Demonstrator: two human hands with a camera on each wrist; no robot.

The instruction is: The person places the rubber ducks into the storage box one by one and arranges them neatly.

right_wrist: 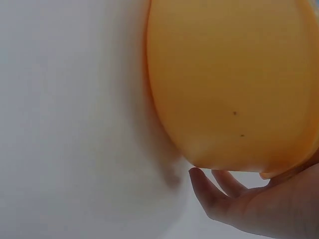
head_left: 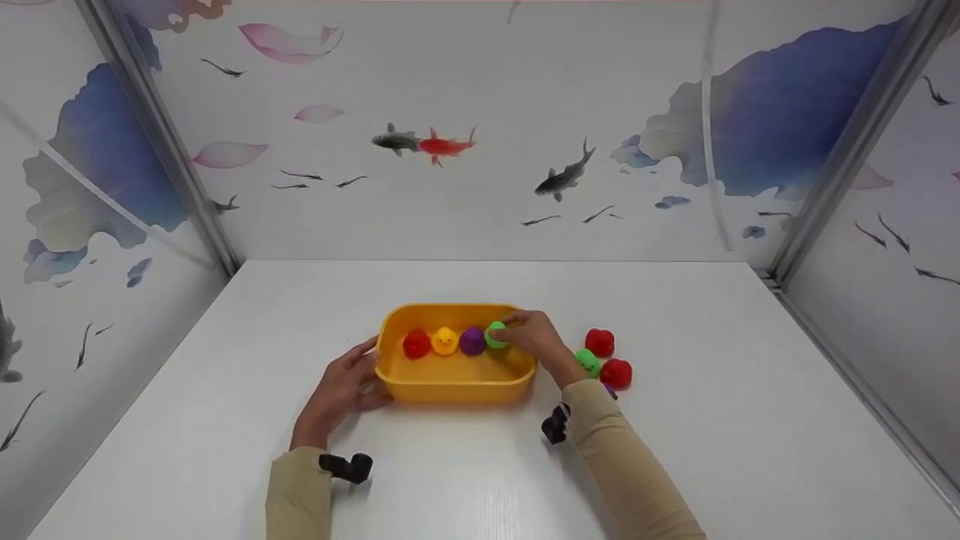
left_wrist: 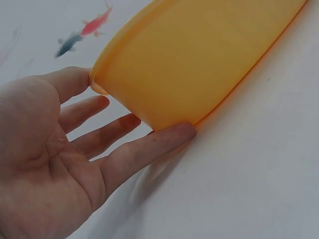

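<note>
A yellow plastic basin (head_left: 454, 393) sits in the middle of the white table, with a row of small rubber ducks inside: a red duck (head_left: 416, 344), a yellow duck (head_left: 445, 342) and a purple duck (head_left: 472, 342). At the right end of that row, my right hand (head_left: 534, 337) pinches a green duck (head_left: 496, 334). In the right wrist view, other fingers (right_wrist: 205, 191) of this hand are outside the basin's end wall; the duck is hidden there. My left hand (head_left: 343, 382) rests against the basin's left end, its fairly straight fingers (left_wrist: 164, 141) touching the rim and outer wall.
Right of the basin lie two more red ducks (head_left: 616, 373) and another green duck (head_left: 588, 363); a purple piece (head_left: 609, 390) is mostly hidden by the right sleeve. Printed wall panels (head_left: 480, 217) enclose the table's back and sides.
</note>
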